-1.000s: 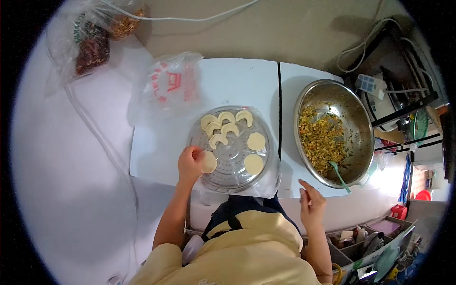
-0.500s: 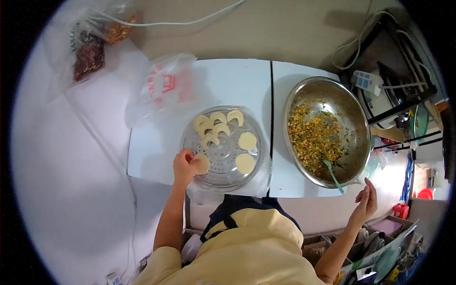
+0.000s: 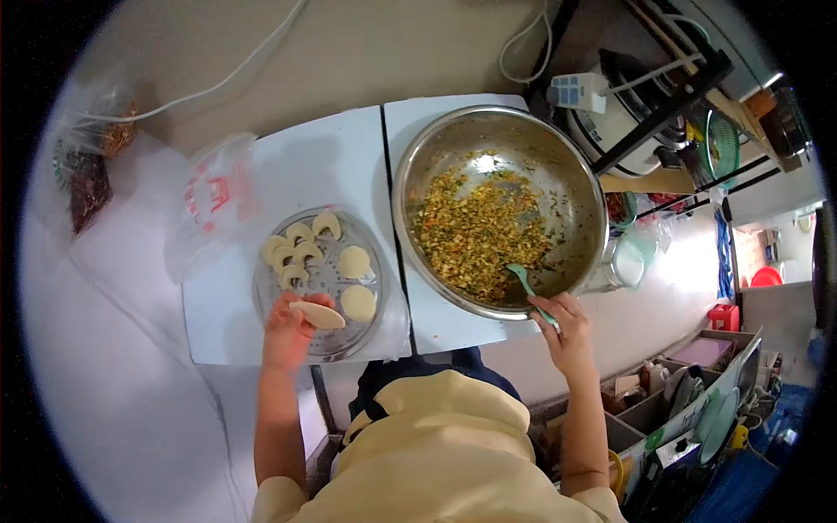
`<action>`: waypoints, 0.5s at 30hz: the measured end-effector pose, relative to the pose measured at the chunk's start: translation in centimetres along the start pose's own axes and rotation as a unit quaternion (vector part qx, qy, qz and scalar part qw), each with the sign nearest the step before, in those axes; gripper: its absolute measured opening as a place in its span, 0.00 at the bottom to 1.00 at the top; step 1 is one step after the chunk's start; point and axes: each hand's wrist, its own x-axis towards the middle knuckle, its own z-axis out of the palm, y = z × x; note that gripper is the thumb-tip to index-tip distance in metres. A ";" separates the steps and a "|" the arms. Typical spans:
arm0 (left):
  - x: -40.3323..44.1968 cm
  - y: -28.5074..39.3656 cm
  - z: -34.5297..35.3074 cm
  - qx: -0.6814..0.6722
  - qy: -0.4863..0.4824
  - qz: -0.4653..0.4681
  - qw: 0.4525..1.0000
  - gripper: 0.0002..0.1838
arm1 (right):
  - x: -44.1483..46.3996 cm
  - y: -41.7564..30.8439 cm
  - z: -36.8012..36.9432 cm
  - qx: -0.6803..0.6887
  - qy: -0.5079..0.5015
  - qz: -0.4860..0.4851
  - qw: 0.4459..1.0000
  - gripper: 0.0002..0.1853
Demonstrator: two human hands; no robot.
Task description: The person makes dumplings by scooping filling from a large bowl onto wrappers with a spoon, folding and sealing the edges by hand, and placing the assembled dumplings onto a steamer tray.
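Observation:
My left hand (image 3: 291, 333) holds a round dumpling wrapper (image 3: 319, 315) by its edge, tilted above a round steamer tray (image 3: 319, 345) with small holes. Two flat wrappers, one of them this wrapper (image 3: 358, 303), lie on the tray's right side. Several folded, crescent-shaped dumplings (image 3: 299, 234) sit together at its far left. My right hand (image 3: 565, 329) grips the handle of a green spoon (image 3: 526, 281) at the near rim of a large steel bowl (image 3: 410, 253). The spoon's head rests in chopped yellow-green filling (image 3: 475, 231).
A plastic bag with red print (image 3: 214, 196) lies at the table's left edge. Behind the bowl are a white power strip (image 3: 579, 92) and a black-framed rack (image 3: 663, 113) with an appliance. Boxes of goods (image 3: 645, 401) stand low at the right.
My left hand has lifted the wrapper off the tray. My right hand has come from beside the bowl and taken hold of the spoon. The view has swung to the right.

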 end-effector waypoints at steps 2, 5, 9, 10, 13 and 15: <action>-0.2 -1.0 2.6 -0.115 0.016 -0.045 0.992 0.05 | 0.2 0.0 -0.3 -0.002 0.026 0.009 1.000 0.11; -0.5 -3.3 5.0 -0.300 -0.013 -0.146 0.943 0.07 | 0.6 -0.3 -0.6 0.161 0.143 0.171 0.961 0.09; 0.0 -5.6 8.7 -0.359 -0.032 -0.196 0.912 0.06 | 1.8 -0.2 1.0 0.269 0.128 0.168 0.940 0.10; 0.1 -6.0 9.5 -0.340 -0.033 -0.198 0.919 0.06 | 2.1 -0.1 1.5 0.270 0.129 0.167 0.939 0.10; 0.4 -5.9 11.8 -0.302 -0.011 -0.188 0.935 0.11 | 2.5 0.2 2.6 0.285 0.059 0.167 0.942 0.11; 0.5 -5.6 12.4 -0.276 0.013 -0.186 0.943 0.13 | 2.3 0.0 2.5 0.309 0.036 0.174 0.934 0.11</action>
